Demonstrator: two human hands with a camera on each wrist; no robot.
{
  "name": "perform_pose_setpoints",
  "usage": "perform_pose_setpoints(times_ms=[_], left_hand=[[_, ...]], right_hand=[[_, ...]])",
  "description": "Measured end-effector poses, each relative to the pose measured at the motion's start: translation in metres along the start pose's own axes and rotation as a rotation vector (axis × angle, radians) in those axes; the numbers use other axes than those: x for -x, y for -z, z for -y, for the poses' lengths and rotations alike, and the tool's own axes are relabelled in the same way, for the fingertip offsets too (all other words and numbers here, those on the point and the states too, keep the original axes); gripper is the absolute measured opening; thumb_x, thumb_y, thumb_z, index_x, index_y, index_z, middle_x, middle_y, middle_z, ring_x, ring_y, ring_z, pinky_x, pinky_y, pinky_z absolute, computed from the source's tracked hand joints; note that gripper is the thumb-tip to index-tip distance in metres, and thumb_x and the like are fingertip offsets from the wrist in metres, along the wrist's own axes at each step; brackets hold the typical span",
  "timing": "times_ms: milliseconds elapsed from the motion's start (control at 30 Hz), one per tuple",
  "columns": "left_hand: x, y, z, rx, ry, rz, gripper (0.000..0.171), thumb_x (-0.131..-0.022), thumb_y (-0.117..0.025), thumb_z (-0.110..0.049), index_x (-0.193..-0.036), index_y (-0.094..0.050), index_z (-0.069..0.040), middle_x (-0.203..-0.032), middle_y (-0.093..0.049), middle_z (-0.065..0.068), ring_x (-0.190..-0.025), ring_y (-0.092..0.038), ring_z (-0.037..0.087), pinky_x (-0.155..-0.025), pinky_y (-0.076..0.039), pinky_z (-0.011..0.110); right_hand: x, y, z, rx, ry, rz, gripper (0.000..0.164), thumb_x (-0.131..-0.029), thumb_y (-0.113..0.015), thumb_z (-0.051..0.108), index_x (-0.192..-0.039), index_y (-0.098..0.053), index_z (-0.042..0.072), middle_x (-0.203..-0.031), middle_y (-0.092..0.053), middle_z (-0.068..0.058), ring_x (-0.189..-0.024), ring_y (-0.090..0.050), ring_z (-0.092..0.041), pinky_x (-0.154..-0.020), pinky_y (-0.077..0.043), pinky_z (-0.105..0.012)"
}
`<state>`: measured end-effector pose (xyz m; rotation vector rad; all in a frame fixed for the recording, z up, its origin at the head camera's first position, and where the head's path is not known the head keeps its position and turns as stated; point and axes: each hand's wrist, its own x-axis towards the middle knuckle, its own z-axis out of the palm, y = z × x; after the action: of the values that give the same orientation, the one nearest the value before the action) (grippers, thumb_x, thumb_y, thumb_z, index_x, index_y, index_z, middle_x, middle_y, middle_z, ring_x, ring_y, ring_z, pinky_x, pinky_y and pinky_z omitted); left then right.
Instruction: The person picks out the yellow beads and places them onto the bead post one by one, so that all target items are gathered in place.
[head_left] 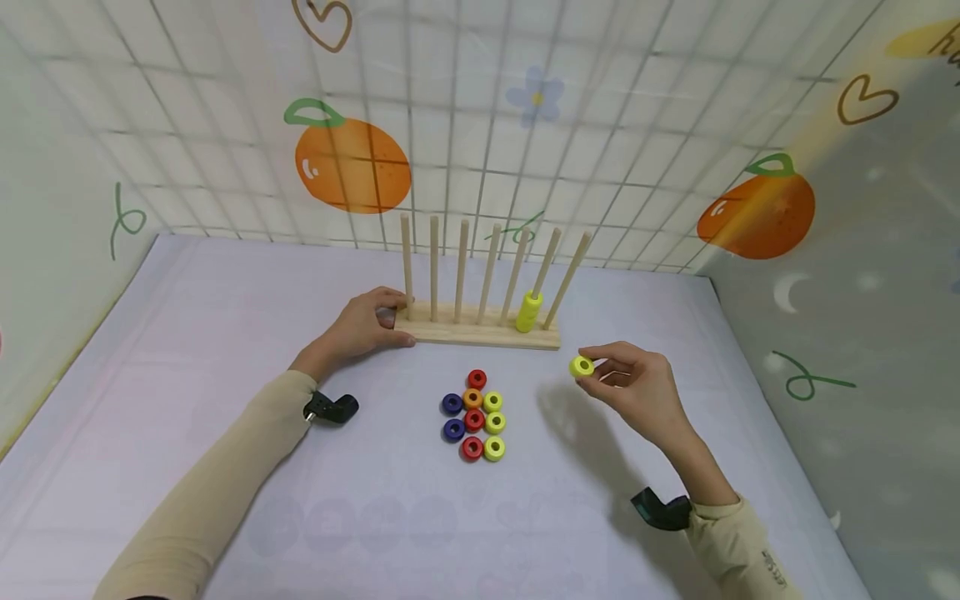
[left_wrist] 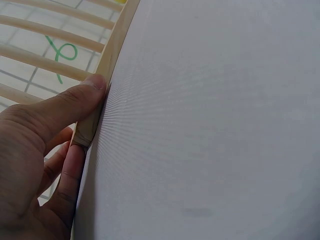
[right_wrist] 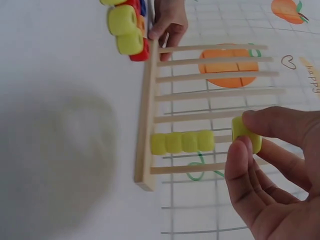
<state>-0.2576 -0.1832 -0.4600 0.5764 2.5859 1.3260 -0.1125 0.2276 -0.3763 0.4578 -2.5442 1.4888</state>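
My left hand (head_left: 362,323) grips the left end of a wooden peg rack (head_left: 480,335), with the thumb along the front of its base (left_wrist: 92,112) and fingers round the end. The rack stands on the table with several upright pegs. Several yellow beads (right_wrist: 181,142) are stacked on its second peg from the right. Between thumb and fingertips, my right hand (head_left: 637,392) pinches a yellow bead (head_left: 581,367), its hole showing. That hand is raised to the right of the rack, and in the right wrist view the bead (right_wrist: 245,134) overlaps the stacked peg's upper part.
In front of the rack lie loose beads: three red (head_left: 474,420), one orange (head_left: 472,398), two dark blue (head_left: 453,429) and three yellow (head_left: 495,422). A pale cloth (head_left: 360,517) covers the table. Behind the rack rises a gridded curtain with printed oranges (head_left: 360,167).
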Motion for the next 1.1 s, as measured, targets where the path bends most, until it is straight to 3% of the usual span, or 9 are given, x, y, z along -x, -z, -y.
perform_pose_setpoints(times_ms=[367, 767, 1100], left_hand=[[0.000, -0.001, 0.000, 0.016, 0.001, -0.002, 0.081, -0.075, -0.091, -0.032, -0.140, -0.055, -0.001, -0.142, -0.050, 0.008, -0.115, -0.060, 0.028, -0.096, -0.051, 0.042], [0.000, -0.001, 0.001, 0.009, 0.001, 0.000, 0.083, -0.074, -0.091, -0.034, -0.141, -0.055, 0.000, -0.143, -0.050, 0.009, -0.114, -0.061, 0.029, -0.095, -0.052, 0.042], [0.000, -0.001, 0.001, 0.013, -0.007, -0.007, 0.081, -0.075, -0.091, -0.032, -0.140, -0.055, 0.000, -0.142, -0.050, 0.009, -0.115, -0.060, 0.028, -0.094, -0.053, 0.041]], right_hand=[[-0.017, 0.012, 0.050, 0.113, 0.083, -0.053, 0.031, -0.075, -0.079, -0.017, -0.105, -0.072, -0.011, -0.098, -0.070, -0.021, -0.081, -0.061, -0.018, -0.069, -0.056, -0.021], [-0.044, 0.025, 0.032, 0.088, 0.149, -0.074, 0.036, -0.075, -0.082, -0.011, -0.109, -0.075, -0.002, -0.105, -0.072, -0.012, -0.088, -0.060, -0.025, -0.072, -0.055, -0.018], [-0.065, 0.032, 0.045, 0.121, 0.187, -0.073, 0.036, -0.076, -0.083, -0.007, -0.110, -0.076, 0.001, -0.104, -0.072, -0.011, -0.089, -0.060, -0.018, -0.072, -0.055, -0.017]])
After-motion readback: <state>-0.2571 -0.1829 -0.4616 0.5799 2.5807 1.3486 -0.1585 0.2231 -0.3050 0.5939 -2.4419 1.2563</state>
